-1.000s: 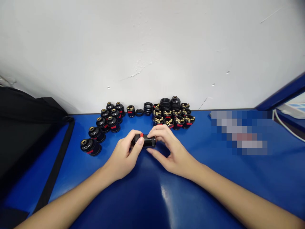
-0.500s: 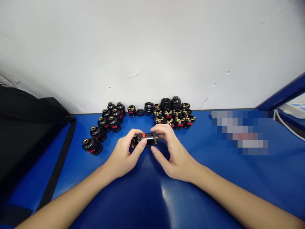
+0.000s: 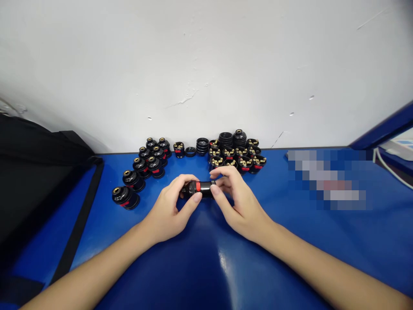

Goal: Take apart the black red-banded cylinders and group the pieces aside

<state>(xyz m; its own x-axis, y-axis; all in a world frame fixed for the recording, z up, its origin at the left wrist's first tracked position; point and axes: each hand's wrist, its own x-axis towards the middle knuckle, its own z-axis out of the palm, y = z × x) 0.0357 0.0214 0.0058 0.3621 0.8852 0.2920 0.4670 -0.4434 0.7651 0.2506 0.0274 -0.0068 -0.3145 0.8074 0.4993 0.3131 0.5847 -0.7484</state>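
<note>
A black cylindrical part [image 3: 204, 188] with a red tab lies sideways between my hands, above the blue table. My left hand [image 3: 172, 206] is wrapped round its left end, thumb below the red tab. At the right end, my right hand [image 3: 237, 204] has its thumb and fingers closed round the rim, which they partly hide. Behind my right hand stand several open black parts [image 3: 245, 162] with brass contacts inside. To the left of my hands are several capped black parts [image 3: 121, 196] with brass-ringed tops and red tabs.
Along the wall stand a single open part [image 3: 178, 149], a flat black ring [image 3: 190, 151] and stacks of black rings [image 3: 202, 145]. A black bag [image 3: 35, 163] with a strap lies at the left. A blurred patch [image 3: 329, 176] covers something on the right of the blue table [image 3: 290, 241].
My right thumb and fingers have closed onto the right end of the part, where the thumb was apart before. The part has turned slightly, so its red tab faces me more.
</note>
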